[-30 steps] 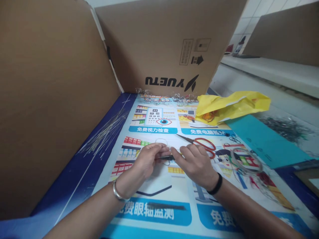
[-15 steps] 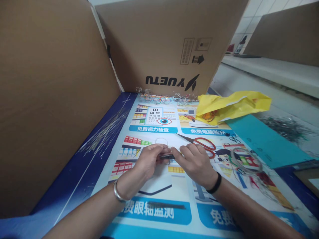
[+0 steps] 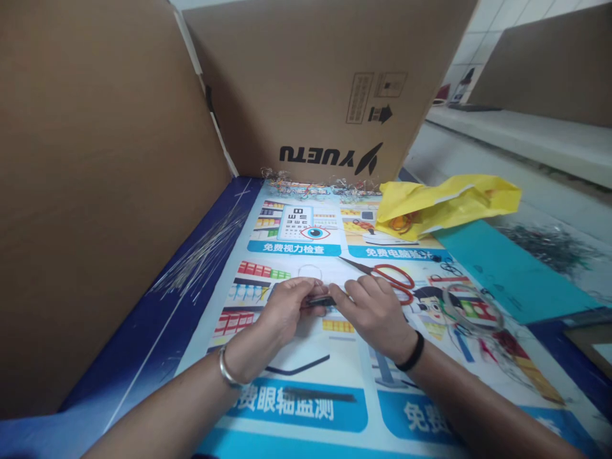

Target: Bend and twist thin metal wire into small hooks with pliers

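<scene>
My left hand (image 3: 287, 309) is closed, pinching a small dark bundle of thin strands (image 3: 321, 301). From the right, my right hand (image 3: 375, 312) grips the other end of this bundle with curled fingers. The fingers cover most of it, so its exact kind cannot be made out. A fine wire loop (image 3: 310, 268) stands up just beyond my left fingertips. Red-handled scissors (image 3: 392, 277) lie right behind my right hand, blades pointing left. Nearer to me, a flat bunch of dark strands (image 3: 318, 395) rests on the printed poster (image 3: 349, 357).
Loose pale wires (image 3: 203, 255) lie at the left. Cardboard panels (image 3: 306, 83) stand behind and to the left. At the right are a yellow bag (image 3: 449, 204), a teal sheet (image 3: 507, 274), a coil of clear line (image 3: 471, 312) and a tangled dark wire heap (image 3: 549, 245).
</scene>
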Demonstrator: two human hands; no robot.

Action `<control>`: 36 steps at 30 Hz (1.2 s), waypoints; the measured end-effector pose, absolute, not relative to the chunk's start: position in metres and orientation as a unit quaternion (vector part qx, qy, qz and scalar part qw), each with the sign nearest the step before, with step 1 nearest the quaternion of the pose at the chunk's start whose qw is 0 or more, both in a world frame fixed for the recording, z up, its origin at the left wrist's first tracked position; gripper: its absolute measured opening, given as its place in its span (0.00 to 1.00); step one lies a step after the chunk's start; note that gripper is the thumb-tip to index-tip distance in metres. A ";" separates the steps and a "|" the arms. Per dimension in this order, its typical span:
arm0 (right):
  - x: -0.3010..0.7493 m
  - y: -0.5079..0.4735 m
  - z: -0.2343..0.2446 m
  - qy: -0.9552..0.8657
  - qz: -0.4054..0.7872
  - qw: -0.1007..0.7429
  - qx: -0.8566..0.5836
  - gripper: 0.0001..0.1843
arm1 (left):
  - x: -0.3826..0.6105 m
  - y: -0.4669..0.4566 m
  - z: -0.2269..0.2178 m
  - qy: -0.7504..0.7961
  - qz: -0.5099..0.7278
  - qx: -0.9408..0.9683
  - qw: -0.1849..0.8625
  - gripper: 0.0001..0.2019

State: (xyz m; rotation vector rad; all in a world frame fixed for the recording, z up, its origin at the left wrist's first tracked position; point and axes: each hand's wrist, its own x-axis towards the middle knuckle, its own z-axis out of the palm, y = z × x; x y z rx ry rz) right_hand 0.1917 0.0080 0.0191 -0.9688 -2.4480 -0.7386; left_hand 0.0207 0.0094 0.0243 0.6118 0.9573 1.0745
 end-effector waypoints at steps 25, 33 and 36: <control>0.180 -0.004 0.026 -0.868 -0.081 0.086 -0.483 0.11 | 0.007 0.017 0.014 0.470 0.404 0.574 0.536 0.11; 0.180 -0.002 0.033 -0.848 0.025 0.025 -0.529 0.19 | 0.003 0.016 0.016 0.451 0.336 0.749 0.351 0.13; 0.181 0.000 0.036 -0.843 0.063 0.022 -0.533 0.17 | 0.004 0.014 0.019 0.443 0.324 0.771 0.322 0.13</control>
